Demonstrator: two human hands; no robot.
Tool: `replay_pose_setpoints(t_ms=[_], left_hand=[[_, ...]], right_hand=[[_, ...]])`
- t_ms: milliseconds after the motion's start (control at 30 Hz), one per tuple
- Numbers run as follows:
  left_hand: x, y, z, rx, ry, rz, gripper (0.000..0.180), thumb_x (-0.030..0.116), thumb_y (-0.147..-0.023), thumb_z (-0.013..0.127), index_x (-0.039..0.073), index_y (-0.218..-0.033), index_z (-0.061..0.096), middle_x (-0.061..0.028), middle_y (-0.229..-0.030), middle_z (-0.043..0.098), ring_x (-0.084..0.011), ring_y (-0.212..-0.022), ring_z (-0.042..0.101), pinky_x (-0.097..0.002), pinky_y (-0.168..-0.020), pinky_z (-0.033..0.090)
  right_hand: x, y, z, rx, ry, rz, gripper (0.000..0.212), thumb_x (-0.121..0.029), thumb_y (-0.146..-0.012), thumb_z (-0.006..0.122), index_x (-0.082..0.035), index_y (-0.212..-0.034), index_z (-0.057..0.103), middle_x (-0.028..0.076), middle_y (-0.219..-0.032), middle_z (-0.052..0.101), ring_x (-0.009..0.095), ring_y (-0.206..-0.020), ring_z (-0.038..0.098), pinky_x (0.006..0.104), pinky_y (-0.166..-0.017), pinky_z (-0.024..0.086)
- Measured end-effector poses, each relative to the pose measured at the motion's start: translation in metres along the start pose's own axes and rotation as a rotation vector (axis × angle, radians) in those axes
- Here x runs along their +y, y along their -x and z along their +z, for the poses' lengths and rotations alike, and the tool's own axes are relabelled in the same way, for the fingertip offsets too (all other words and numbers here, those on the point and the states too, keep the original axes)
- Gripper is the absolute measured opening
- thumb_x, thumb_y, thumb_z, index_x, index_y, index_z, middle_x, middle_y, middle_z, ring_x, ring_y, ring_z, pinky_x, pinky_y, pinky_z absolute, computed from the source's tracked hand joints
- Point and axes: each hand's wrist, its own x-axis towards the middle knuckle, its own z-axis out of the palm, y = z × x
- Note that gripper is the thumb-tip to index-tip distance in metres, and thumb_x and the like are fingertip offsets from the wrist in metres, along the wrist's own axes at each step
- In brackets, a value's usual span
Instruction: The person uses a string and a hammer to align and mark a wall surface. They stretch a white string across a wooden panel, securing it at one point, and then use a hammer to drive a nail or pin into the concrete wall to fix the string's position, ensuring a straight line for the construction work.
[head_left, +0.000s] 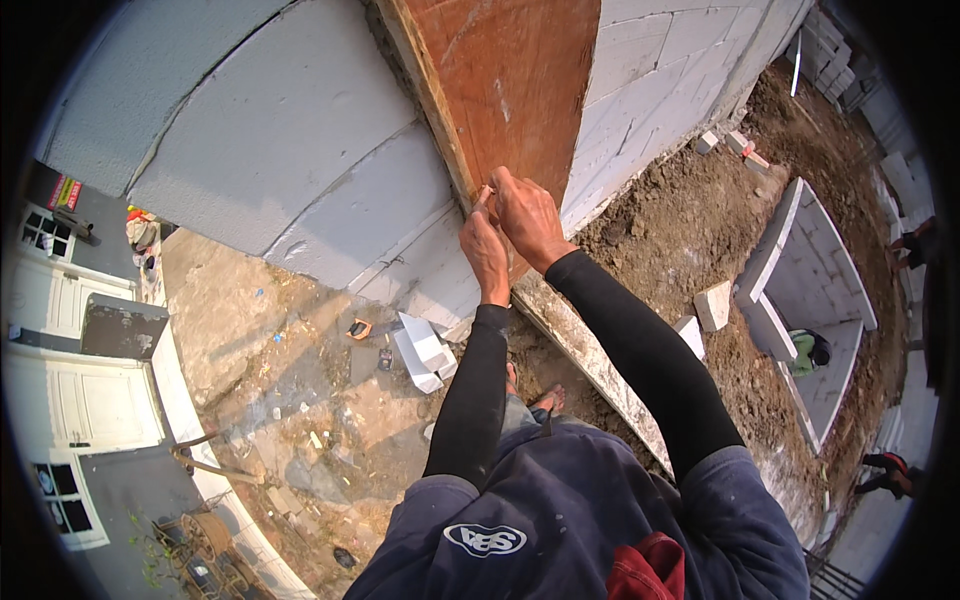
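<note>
A red-brown wooden board (pixel 520 80) stands upright at the corner of a grey block wall (pixel 290 130), with a narrow timber batten (pixel 428 75) along its left edge. Both hands meet at the lower part of this board, near the batten. My left hand (pixel 484 250) is closed, its fingers pinched together at the batten side. Just right of it and slightly higher, my right hand (pixel 530 218) is curled closed against the board, its fingertips touching the left hand's. Whatever lies between the fingers is too small and covered to make out.
White block pieces (pixel 425 352) lie on the ground by the wall's foot. A long plank (pixel 590 365) runs past my right forearm. Loose soil and a block-walled pit (pixel 800 300), with a person (pixel 808 352) in it, are at right. An orange-and-black tool (pixel 359 328) lies at left.
</note>
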Motion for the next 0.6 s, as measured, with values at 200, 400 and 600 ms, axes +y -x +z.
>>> replay_pose_setpoints(t_ms=[200,400,600], left_hand=[[0.017,0.001,0.004,0.006,-0.076,-0.15,0.047,0.035,-0.102,0.048,-0.007,-0.116,0.066,-0.019,-0.103,0.072,-0.0206,-0.088,0.066,-0.0347,-0.081,0.05],[0.018,-0.003,0.001,0.029,-0.116,-0.065,0.039,0.029,-0.099,0.056,-0.008,-0.102,0.069,-0.0124,-0.079,0.07,-0.0136,-0.072,0.058,-0.0346,-0.068,0.049],[0.018,-0.008,0.004,0.025,-0.101,-0.155,0.037,0.026,-0.098,0.059,-0.009,-0.106,0.069,-0.0155,-0.083,0.072,-0.0146,-0.074,0.062,-0.0341,-0.068,0.05]], right_hand=[[0.001,0.005,0.003,0.018,0.031,0.015,0.016,-0.011,-0.09,0.061,-0.004,-0.096,0.047,0.018,-0.079,0.064,0.038,-0.077,0.061,0.0462,-0.068,0.049],[-0.001,0.011,0.005,0.054,-0.033,0.02,0.014,-0.013,-0.092,0.061,-0.005,-0.096,0.049,0.017,-0.076,0.063,0.038,-0.075,0.063,0.0463,-0.065,0.05],[-0.001,0.021,0.009,0.094,-0.003,0.029,0.015,-0.012,-0.089,0.061,-0.007,-0.101,0.052,0.013,-0.078,0.064,0.034,-0.077,0.062,0.0438,-0.071,0.048]])
